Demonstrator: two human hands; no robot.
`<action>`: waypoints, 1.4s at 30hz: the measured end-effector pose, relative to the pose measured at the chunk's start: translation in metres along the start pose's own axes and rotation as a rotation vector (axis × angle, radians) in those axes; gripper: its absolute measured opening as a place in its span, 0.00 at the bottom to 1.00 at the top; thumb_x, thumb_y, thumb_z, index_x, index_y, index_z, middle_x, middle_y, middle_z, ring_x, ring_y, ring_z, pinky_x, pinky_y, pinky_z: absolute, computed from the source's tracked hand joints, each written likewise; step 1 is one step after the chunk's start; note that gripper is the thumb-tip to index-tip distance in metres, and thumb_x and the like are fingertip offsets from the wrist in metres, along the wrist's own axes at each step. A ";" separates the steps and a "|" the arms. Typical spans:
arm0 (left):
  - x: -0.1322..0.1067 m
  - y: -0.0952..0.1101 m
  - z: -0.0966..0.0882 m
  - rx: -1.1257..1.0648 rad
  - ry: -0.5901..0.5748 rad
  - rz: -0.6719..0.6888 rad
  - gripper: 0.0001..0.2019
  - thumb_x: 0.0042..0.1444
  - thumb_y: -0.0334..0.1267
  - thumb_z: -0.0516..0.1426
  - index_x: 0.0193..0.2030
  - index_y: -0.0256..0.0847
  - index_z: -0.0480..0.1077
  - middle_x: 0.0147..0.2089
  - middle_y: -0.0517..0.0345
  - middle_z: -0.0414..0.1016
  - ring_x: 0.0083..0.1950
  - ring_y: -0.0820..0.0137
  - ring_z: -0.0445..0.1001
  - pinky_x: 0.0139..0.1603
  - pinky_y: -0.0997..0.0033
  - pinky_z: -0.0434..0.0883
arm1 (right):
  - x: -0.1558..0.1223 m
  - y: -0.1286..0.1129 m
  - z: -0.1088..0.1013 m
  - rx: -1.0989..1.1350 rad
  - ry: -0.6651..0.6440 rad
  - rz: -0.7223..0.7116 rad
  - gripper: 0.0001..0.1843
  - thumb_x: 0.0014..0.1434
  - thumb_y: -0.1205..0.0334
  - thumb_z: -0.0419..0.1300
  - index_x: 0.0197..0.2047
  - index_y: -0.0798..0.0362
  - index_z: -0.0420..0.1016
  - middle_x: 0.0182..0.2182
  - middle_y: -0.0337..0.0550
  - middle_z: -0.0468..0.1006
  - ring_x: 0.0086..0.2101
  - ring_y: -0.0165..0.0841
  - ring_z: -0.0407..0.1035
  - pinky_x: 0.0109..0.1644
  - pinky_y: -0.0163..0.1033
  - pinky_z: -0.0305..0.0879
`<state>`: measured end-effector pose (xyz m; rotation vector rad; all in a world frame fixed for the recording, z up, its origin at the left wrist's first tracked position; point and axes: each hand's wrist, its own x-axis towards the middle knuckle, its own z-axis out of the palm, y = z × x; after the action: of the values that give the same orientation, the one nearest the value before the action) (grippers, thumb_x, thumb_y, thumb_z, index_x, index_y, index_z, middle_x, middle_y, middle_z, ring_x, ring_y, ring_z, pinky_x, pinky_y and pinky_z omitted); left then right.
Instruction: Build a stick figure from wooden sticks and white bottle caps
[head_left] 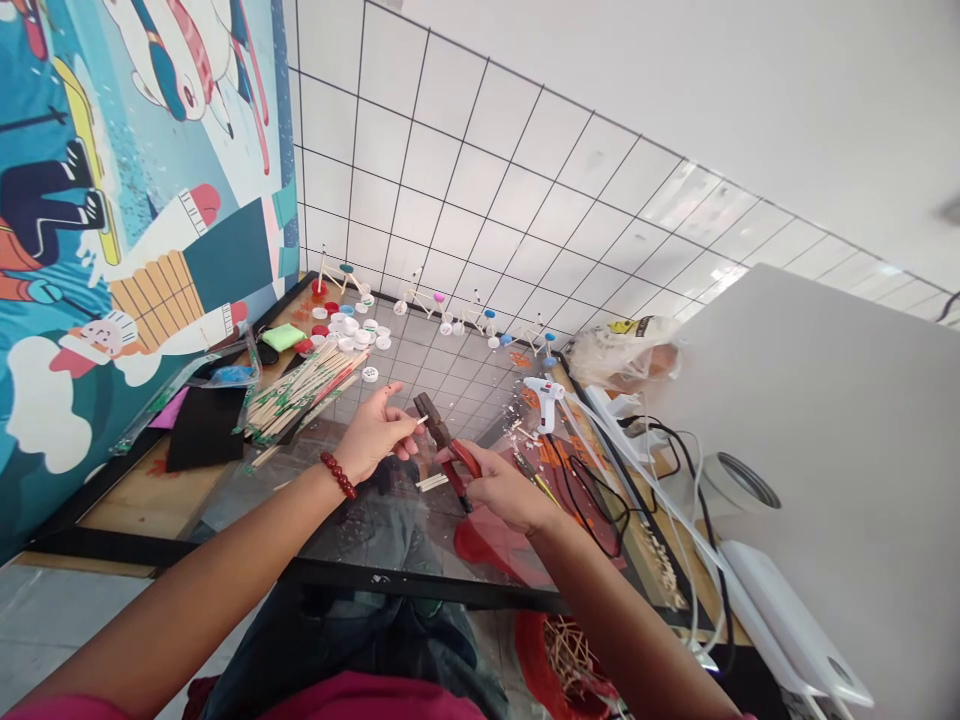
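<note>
My left hand [379,432], with a red bead bracelet [338,475] at its wrist, pinches a short piece of wooden stick [421,420] between thumb and fingers. The stick's far end meets the dark jaws of a pair of pliers [441,430]. My right hand [501,487] is wrapped round their red handles. Below the pliers, a few short cut sticks [432,482] lie on the glassy tabletop. Left of my left hand is a pile of chopsticks [304,388], some in green-printed wrappers.
White, red and blue bottle caps [365,335] lie beyond the pile. Small stick-and-cap models [491,325] line the back edge. A white glue gun [546,400] stands at the right near black cables [600,500]. A red bin [536,660] of sticks sits below the table edge.
</note>
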<state>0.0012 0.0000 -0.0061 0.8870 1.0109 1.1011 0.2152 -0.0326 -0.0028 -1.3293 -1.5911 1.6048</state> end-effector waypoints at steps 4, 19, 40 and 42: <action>-0.001 0.002 0.000 -0.014 -0.009 -0.016 0.43 0.54 0.25 0.61 0.75 0.30 0.48 0.27 0.60 0.79 0.20 0.75 0.72 0.19 0.79 0.68 | 0.000 -0.002 0.002 -0.017 0.011 -0.014 0.32 0.33 0.70 0.54 0.46 0.51 0.75 0.39 0.38 0.72 0.39 0.35 0.63 0.40 0.37 0.56; 0.003 -0.003 -0.002 -0.014 -0.003 -0.005 0.42 0.53 0.24 0.61 0.74 0.29 0.49 0.26 0.61 0.78 0.19 0.74 0.72 0.18 0.80 0.67 | -0.001 -0.005 0.001 -0.174 0.014 -0.002 0.29 0.34 0.68 0.52 0.44 0.51 0.73 0.34 0.35 0.68 0.35 0.33 0.60 0.39 0.37 0.54; 0.002 -0.001 -0.001 -0.030 0.001 0.004 0.42 0.54 0.24 0.61 0.74 0.30 0.49 0.26 0.61 0.79 0.20 0.74 0.73 0.17 0.80 0.66 | -0.001 -0.001 0.004 0.028 -0.022 0.019 0.32 0.34 0.69 0.55 0.48 0.50 0.74 0.37 0.37 0.72 0.36 0.34 0.64 0.38 0.38 0.57; 0.001 0.000 -0.001 -0.029 0.006 0.004 0.42 0.53 0.24 0.61 0.74 0.30 0.50 0.26 0.61 0.79 0.20 0.74 0.73 0.17 0.80 0.66 | 0.000 0.001 0.005 0.034 -0.017 0.018 0.32 0.34 0.69 0.54 0.47 0.50 0.74 0.36 0.37 0.71 0.36 0.34 0.63 0.39 0.38 0.57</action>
<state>0.0006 0.0012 -0.0067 0.8625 0.9965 1.1197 0.2111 -0.0353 -0.0047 -1.3191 -1.5599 1.6508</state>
